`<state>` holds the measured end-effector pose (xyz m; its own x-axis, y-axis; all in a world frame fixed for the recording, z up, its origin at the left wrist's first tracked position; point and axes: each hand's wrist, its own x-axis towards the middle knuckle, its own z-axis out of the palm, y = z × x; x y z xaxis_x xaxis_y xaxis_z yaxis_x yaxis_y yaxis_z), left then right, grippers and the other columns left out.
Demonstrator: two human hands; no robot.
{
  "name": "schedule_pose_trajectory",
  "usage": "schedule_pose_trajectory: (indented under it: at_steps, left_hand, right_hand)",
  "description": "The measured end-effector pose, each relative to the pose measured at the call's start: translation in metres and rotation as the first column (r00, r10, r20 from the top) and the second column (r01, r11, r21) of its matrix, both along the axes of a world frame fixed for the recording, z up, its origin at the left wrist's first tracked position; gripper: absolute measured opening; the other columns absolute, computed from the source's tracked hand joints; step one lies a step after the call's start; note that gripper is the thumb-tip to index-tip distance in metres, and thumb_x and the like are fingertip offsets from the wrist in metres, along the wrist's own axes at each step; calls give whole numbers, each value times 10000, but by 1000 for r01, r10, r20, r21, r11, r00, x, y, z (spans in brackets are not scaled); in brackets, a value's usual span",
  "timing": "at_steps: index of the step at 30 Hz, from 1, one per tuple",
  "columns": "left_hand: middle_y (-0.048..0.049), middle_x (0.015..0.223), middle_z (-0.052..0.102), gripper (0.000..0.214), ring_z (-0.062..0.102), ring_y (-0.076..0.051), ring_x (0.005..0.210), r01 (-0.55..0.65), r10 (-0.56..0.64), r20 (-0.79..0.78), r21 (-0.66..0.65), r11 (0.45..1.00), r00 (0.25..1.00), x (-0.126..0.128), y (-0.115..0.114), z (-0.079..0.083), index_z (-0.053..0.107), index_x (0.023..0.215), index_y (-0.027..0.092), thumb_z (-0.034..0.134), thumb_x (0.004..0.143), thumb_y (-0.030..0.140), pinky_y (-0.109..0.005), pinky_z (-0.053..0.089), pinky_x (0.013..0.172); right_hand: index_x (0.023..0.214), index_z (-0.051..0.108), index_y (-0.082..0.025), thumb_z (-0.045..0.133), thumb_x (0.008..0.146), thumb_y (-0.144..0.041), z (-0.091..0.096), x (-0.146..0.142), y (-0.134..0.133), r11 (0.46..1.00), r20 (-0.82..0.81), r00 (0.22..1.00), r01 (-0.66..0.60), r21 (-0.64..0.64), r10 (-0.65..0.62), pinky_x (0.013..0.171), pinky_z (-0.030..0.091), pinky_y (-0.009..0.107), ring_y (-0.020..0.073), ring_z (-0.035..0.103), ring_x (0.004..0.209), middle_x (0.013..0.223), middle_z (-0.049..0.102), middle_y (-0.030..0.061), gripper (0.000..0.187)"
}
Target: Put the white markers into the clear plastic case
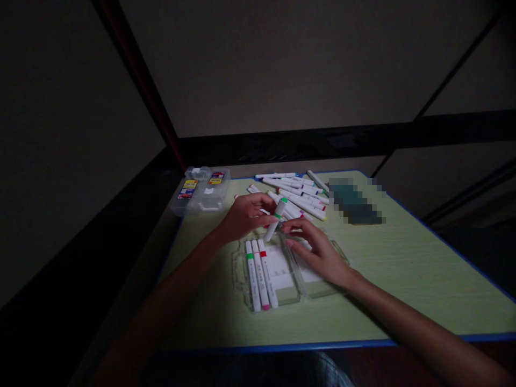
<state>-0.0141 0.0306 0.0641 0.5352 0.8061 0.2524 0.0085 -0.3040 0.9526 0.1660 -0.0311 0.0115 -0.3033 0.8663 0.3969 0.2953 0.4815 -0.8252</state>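
My left hand [245, 216] is closed around a white marker with a green cap [276, 219], holding it tilted above an open clear plastic case [237, 274]. My right hand [318, 250] rests over the case's right half, fingers stretched toward the marker's lower end. Three white markers [261, 274] with green, pink and red bands lie side by side in the case's left part. A pile of several more white markers [300, 194] lies on the table just behind my hands.
A second clear plastic case [201, 194] with coloured labels sits shut at the table's back left corner. A dark, blurred-out object [357, 203] lies at the back right. The pale green table [403, 269] has a blue edge; dark walls surround it.
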Motion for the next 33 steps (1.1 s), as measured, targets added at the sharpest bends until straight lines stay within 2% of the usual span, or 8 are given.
schedule_pose_trajectory:
  at_steps: [3, 7, 11, 13, 15, 21, 28, 33]
  left_hand:
    - [-12, 737, 599, 234, 583, -115, 685, -37, 39, 49, -56, 998, 998, 4, -2, -1, 512, 751, 127, 660, 576, 171, -276, 482, 659]
    - [-29, 777, 618, 281, 596, -122, 688, -64, 82, 120, -145, 987, 989, 10, -7, -2, 511, 814, 126, 658, 579, 167, -251, 476, 615]
    - [-35, 766, 625, 302, 595, -114, 667, -54, 85, 150, -201, 978, 985, 14, -10, -5, 513, 836, 124, 668, 593, 214, -226, 463, 581]
    - [-40, 776, 629, 316, 593, -112, 667, -36, 74, 166, -224, 974, 983, 14, -10, -7, 516, 843, 125, 675, 599, 247, -229, 465, 592]
    - [-49, 801, 630, 332, 592, -114, 680, -6, 50, 185, -233, 973, 981, 13, -9, -8, 524, 859, 124, 672, 616, 295, -238, 466, 610]
    - [-73, 803, 627, 427, 584, -121, 705, 85, -44, 167, -248, 965, 985, 9, -4, -16, 563, 894, 98, 651, 638, 429, -229, 439, 610]
    - [-53, 750, 640, 334, 580, -122, 700, 116, -94, 89, -286, 951, 992, 13, -9, -15, 608, 834, 93, 688, 596, 313, -253, 435, 683]
    - [-32, 717, 638, 260, 584, -120, 669, 85, -66, 72, -307, 948, 995, 15, -15, -11, 608, 769, 107, 688, 578, 265, -259, 441, 676]
  right_hand:
    - [1118, 478, -205, 498, 833, -326, 3, -4, 1, 977, -144, 980, -158, -142, 137, 904, 424, 376, 182, 525, 1015, 1116, 542, 84, 311]
    - [1065, 524, -165, 497, 837, -362, 9, -8, -1, 859, -311, 901, -400, -319, 304, 860, 438, 339, 148, 580, 900, 950, 628, 65, 302]
    - [964, 571, -147, 551, 808, -355, 6, -10, -5, 722, -529, 791, -556, -411, 307, 720, 489, 263, 102, 612, 713, 787, 646, 29, 261]
    - [912, 589, -146, 598, 773, -348, 3, -11, -5, 683, -600, 755, -586, -436, 265, 642, 496, 224, 86, 608, 646, 741, 642, 13, 245]
    - [868, 599, -148, 640, 738, -334, 2, -11, -5, 683, -637, 740, -580, -444, 215, 579, 487, 196, 76, 599, 597, 711, 640, 1, 231]
    - [779, 602, -141, 710, 657, -337, 4, -10, -2, 752, -649, 756, -476, -456, 84, 525, 448, 172, 63, 567, 526, 637, 636, -14, 255]
    - [652, 528, -154, 757, 591, -295, 3, -11, -1, 787, -629, 778, -394, -475, 9, 482, 386, 149, 39, 510, 478, 550, 573, -57, 276]
    - [628, 489, -162, 766, 562, -278, 4, -12, -2, 804, -599, 800, -352, -478, -6, 459, 336, 152, 32, 437, 462, 525, 498, -80, 307]
